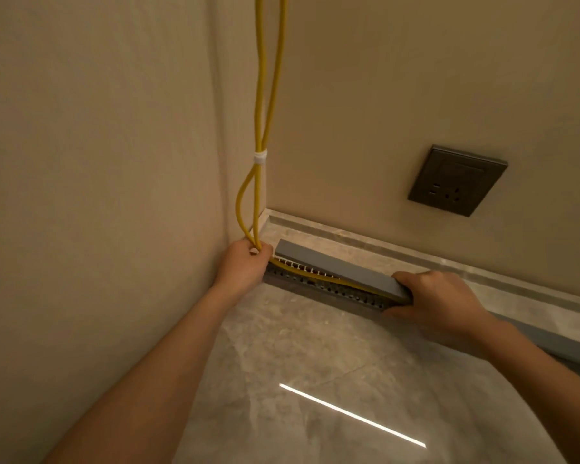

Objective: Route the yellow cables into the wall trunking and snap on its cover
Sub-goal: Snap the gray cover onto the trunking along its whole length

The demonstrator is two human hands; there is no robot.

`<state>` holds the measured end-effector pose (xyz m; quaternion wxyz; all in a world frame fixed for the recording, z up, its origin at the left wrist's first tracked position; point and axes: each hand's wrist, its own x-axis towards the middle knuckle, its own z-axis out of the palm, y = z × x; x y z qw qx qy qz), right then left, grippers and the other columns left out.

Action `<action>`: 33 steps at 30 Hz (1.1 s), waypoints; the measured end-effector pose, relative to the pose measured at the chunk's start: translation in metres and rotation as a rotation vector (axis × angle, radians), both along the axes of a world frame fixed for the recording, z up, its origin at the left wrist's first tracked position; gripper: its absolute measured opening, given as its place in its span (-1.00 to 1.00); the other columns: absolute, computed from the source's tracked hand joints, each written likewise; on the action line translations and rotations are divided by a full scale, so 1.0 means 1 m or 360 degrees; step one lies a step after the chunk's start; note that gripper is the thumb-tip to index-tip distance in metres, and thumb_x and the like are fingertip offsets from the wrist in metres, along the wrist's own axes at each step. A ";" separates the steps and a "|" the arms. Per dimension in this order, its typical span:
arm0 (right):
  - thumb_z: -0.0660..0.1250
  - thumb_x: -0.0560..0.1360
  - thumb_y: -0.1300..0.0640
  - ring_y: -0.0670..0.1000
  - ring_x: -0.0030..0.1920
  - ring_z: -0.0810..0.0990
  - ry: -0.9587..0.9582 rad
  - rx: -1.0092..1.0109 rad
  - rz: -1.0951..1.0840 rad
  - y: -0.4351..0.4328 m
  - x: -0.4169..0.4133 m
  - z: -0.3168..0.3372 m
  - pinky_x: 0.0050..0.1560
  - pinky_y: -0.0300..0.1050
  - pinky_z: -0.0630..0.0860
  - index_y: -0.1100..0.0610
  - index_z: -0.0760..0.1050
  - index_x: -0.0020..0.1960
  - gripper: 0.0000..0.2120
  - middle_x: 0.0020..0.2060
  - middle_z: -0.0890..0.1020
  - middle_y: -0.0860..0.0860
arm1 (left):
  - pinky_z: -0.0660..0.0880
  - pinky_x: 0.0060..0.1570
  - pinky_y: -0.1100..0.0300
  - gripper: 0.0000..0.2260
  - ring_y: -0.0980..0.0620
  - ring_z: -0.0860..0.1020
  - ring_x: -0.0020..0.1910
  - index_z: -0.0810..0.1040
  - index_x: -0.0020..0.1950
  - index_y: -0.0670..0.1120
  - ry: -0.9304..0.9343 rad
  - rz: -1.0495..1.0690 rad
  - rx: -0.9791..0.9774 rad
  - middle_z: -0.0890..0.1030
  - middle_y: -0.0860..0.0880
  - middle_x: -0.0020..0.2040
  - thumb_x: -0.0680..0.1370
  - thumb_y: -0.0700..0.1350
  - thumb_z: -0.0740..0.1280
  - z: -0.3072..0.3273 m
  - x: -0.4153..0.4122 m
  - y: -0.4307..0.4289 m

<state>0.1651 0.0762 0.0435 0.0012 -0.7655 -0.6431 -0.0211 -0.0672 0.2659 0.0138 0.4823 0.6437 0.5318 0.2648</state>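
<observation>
- Head view, looking down into a room corner. Two yellow cables (pixel 260 95) hang down the corner from above, bound w/ a white tie (pixel 260 156) partway down. Below the tie they bow apart, then meet again at the left hand (pixel 245 262).
- Left hand is at the far left, tight in the corner. Its fingers are curled round both cables, pinching them together just beside the trunking's left end.
- Trunking (pixel 322 290) is a grey slotted channel along the foot of the far wall, in front of stone skirting (pixel 416 251). The cables run from the left hand into it twd the right, showing as a yellow line inside.
- Cover (pixel 335 267) is a plain grey strip over the trunking, tilted. Its left end is raised, and the gap shows slot teeth + cables. Its right end is down at the channel.
- Right hand (pixel 439 299) wraps the cover's right end, fingers curled over the top. Can't tell if it clamps the channel too.
- A closed grey run (pixel 556 344) continues right, past the right wrist.
- Dark wall socket (pixel 457 180) is on the far wall, above-right of the trunking, well apart.
- Marble-look floor tile (pixel 298 346) is on the near side, w/ a bright light streak (pixel 352 415) on it.
</observation>
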 end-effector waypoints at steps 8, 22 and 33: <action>0.31 0.38 -0.26 0.01 -0.20 0.57 0.0006 -0.0077 0.0025 -0.006 0.003 0.007 -0.34 -0.12 0.29 -0.08 0.45 -0.04 -0.70 -0.19 0.63 -0.07 | 0.63 -0.27 0.08 -0.82 -0.13 0.66 -0.16 0.58 -0.19 -0.12 -0.0235 0.0153 -0.0171 0.63 -0.16 -0.11 0.58 -0.14 0.26 0.012 0.005 -0.008; 0.25 0.39 -0.33 -0.05 -0.29 0.52 0.0150 -0.0072 0.0046 -0.019 0.005 0.023 -0.37 -0.16 0.28 -0.07 0.46 -0.04 -0.64 -0.31 0.53 -0.14 | 0.60 -0.40 0.26 -0.84 -0.07 0.63 -0.21 0.55 -0.19 -0.19 -0.0686 0.0185 -0.0448 0.59 -0.15 -0.16 0.57 -0.20 0.28 0.015 -0.004 -0.011; -0.17 0.51 -0.28 -0.02 -0.50 0.57 -0.0445 0.0188 0.0378 -0.010 -0.004 0.039 -0.52 -0.25 0.18 0.01 0.33 0.37 -0.38 -0.25 0.69 -0.08 | 0.58 -0.38 0.29 -0.84 0.03 0.67 -0.25 0.56 -0.14 -0.19 -0.0969 0.0061 -0.0580 0.63 -0.14 -0.12 0.59 -0.22 0.23 0.017 -0.012 -0.022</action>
